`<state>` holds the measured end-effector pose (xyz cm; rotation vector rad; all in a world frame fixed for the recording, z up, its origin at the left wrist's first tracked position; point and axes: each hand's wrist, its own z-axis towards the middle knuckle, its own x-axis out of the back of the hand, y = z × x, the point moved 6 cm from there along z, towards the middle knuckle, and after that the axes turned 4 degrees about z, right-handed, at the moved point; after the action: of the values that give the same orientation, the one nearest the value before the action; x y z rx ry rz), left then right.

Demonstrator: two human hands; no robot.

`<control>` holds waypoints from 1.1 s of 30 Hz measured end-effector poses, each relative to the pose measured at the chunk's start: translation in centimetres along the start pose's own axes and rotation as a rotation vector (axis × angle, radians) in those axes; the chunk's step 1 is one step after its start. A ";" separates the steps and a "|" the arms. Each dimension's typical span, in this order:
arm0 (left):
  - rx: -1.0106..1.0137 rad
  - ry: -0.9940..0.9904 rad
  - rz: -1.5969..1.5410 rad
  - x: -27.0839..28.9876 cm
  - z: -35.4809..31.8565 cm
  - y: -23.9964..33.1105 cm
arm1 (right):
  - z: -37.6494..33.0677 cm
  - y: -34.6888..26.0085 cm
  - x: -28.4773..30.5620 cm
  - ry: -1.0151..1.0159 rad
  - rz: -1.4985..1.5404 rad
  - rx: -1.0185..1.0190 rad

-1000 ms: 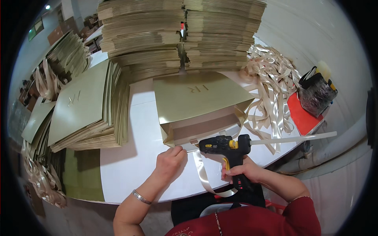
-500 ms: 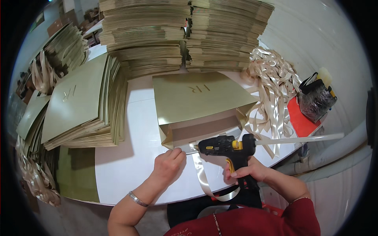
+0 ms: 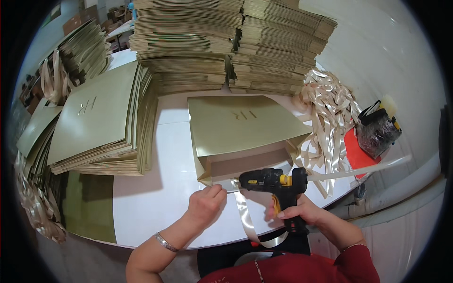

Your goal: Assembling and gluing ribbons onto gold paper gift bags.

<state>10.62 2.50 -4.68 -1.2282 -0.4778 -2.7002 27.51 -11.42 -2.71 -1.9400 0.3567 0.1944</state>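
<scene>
A gold paper bag (image 3: pixel 245 120) lies on its side with its mouth toward me. My left hand (image 3: pixel 206 206) is closed, its fingertips pinching the lower edge of the bag's mouth near the left corner. In my right hand (image 3: pixel 302 211) is a black and yellow hot glue gun (image 3: pixel 269 180), held by the grip with fingers at the yellow trigger. Its nozzle points left, at the mouth's lower edge just right of my left fingers. A translucent glue stick (image 3: pixel 358 172) juts from its back. From under the nozzle a cream satin ribbon (image 3: pixel 245 214) curls down over the table edge.
Tall stacks of folded gold bags (image 3: pixel 188 47) stand behind the bag. To the left sits a leaning pile of gold bags (image 3: pixel 94 118). Loose cream ribbons (image 3: pixel 330 99) heap at the right, beside a plastic-wrapped dark container (image 3: pixel 378 132) and a red sheet (image 3: pixel 356 151).
The whole view has shifted slightly, so the table and bag sit a little lower in the picture. Both hands, the glue gun and the bag keep nearly the same arrangement.
</scene>
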 end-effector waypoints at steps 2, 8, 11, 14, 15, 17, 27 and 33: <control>0.005 -0.005 -0.003 0.2 -0.2 0.1 | 1.6 -0.1 -1.1 0.036 0.058 -0.015; -0.008 0.003 -0.033 0.2 0.0 0.6 | 4.8 1.9 -2.6 0.041 0.244 -0.154; -0.011 0.011 -0.032 0.4 -0.2 0.5 | 4.2 1.8 -0.9 0.183 0.109 -0.062; -0.007 -0.009 -0.019 0.3 -0.7 0.3 | 1.8 -0.5 0.4 0.356 -0.052 -0.005; -0.018 -0.030 -0.009 0.1 -0.6 0.4 | 0.8 -0.6 1.8 0.443 -0.095 0.015; -0.011 -0.019 -0.019 0.4 -0.7 0.3 | -0.7 -1.3 3.3 0.527 -0.178 0.057; 0.003 0.015 -0.050 0.4 -0.4 0.2 | -1.8 -2.4 4.6 0.514 -0.671 0.136; -0.013 0.023 -0.038 0.2 -0.5 0.4 | 1.4 0.1 -0.7 0.192 -0.046 0.020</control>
<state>10.23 2.00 -4.70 -1.2026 -0.4867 -2.7498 26.84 -10.09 -3.15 -1.9506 0.4374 -0.0260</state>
